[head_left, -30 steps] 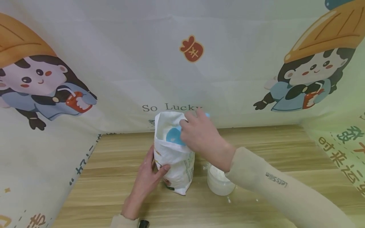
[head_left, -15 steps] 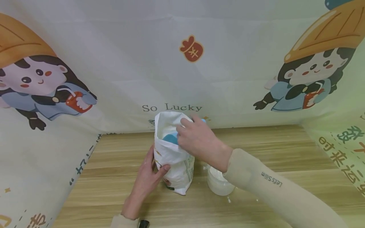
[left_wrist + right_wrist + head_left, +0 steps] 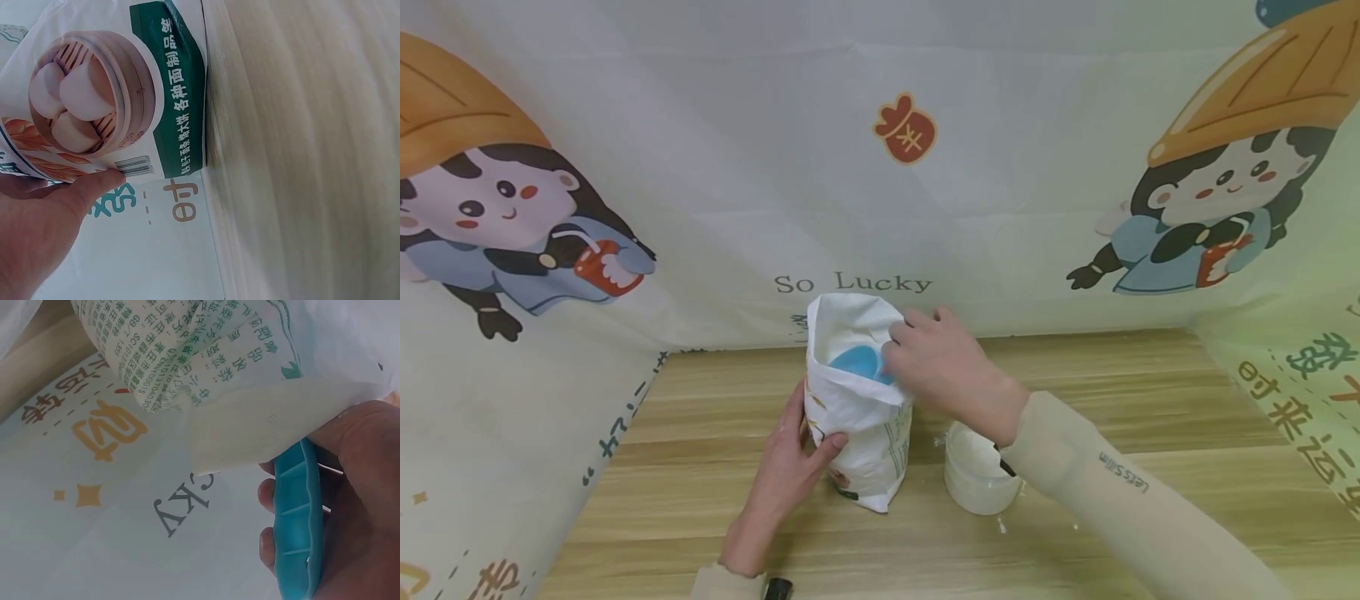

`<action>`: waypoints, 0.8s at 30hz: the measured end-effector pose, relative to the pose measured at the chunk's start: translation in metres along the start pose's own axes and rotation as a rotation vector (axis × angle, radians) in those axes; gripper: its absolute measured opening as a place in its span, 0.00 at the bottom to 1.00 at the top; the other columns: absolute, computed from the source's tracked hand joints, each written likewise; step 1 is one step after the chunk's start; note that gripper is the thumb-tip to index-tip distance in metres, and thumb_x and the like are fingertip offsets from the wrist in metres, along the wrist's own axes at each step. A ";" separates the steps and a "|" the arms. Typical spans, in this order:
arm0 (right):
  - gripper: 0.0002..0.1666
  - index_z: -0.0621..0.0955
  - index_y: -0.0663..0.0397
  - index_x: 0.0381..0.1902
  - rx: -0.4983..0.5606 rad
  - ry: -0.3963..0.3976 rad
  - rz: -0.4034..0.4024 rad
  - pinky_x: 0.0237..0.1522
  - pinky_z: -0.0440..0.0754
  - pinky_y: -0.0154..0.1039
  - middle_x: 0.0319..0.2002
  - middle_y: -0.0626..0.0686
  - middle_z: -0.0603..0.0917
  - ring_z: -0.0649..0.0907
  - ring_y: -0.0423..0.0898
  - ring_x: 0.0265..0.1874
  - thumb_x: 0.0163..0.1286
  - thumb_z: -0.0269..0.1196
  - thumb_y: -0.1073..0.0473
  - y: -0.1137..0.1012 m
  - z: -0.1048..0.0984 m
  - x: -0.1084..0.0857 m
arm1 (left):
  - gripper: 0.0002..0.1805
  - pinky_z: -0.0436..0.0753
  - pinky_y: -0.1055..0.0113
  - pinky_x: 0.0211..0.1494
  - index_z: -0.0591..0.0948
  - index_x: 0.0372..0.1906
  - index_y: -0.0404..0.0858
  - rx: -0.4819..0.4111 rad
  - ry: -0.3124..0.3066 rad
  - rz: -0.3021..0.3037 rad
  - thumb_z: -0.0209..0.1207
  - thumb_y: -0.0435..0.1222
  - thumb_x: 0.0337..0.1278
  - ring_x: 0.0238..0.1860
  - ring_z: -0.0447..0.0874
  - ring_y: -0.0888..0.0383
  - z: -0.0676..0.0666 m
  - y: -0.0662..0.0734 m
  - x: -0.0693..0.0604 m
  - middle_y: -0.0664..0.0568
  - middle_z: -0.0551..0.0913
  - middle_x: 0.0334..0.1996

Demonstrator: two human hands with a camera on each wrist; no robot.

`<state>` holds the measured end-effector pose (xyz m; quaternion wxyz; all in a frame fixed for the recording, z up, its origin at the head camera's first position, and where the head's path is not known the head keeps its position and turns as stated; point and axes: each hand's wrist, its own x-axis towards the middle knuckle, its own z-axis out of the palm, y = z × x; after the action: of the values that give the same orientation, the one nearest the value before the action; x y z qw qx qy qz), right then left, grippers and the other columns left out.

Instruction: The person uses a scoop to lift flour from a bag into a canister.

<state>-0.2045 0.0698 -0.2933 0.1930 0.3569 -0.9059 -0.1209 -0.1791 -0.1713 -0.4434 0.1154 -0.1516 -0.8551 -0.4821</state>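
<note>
A white flour bag (image 3: pixel 868 442) stands upright on the table, its top open. My left hand (image 3: pixel 782 475) grips its lower left side, the thumb across the front; in the left wrist view that thumb lies by a barcode below printed steamed buns. My right hand (image 3: pixel 951 367) is at the right side of the bag's mouth, fingers curled round the handle of a blue scoop (image 3: pixel 857 361). The scoop's bowl sits inside the bag's mouth, and how much it carries is unclear. In the right wrist view, the ribbed scoop handle (image 3: pixel 297 519) runs along my palm.
Right of the bag, a clear round tub (image 3: pixel 981 492) holds white powder, partly under my right forearm. White specks lie near it on the wooden table (image 3: pixel 700 433). A printed cloth (image 3: pixel 1022 208) hangs behind and along both sides.
My right hand first moved left and slightly down with the scoop, then back to the right, showing more of its bowl in the bag's mouth. The left hand and bag stay put.
</note>
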 end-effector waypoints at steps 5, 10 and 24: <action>0.15 0.87 0.47 0.45 0.075 -0.005 0.035 0.47 0.81 0.50 0.43 0.48 0.84 0.80 0.51 0.49 0.76 0.64 0.44 0.008 0.002 -0.005 | 0.54 0.70 0.41 0.73 0.49 0.84 0.41 -0.005 -0.001 0.005 0.68 0.52 0.65 0.78 0.58 0.41 0.000 0.000 0.000 0.39 0.57 0.80; 0.15 0.87 0.48 0.47 0.120 0.027 0.051 0.43 0.79 0.47 0.45 0.49 0.85 0.80 0.51 0.49 0.77 0.62 0.45 0.016 0.007 -0.010 | 0.55 0.69 0.42 0.73 0.48 0.85 0.42 0.004 -0.002 -0.003 0.67 0.55 0.65 0.78 0.58 0.41 0.000 0.001 0.000 0.40 0.56 0.81; 0.15 0.86 0.50 0.47 0.268 0.089 0.105 0.47 0.84 0.52 0.50 0.51 0.87 0.82 0.54 0.53 0.77 0.63 0.46 0.026 0.022 -0.019 | 0.54 0.69 0.41 0.73 0.49 0.84 0.42 0.003 0.003 -0.008 0.68 0.53 0.65 0.78 0.59 0.40 0.000 0.001 0.000 0.39 0.57 0.80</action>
<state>-0.2168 0.1037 -0.3089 0.1898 0.3365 -0.9220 0.0273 -0.1785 -0.1714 -0.4430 0.1148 -0.1472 -0.8563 -0.4815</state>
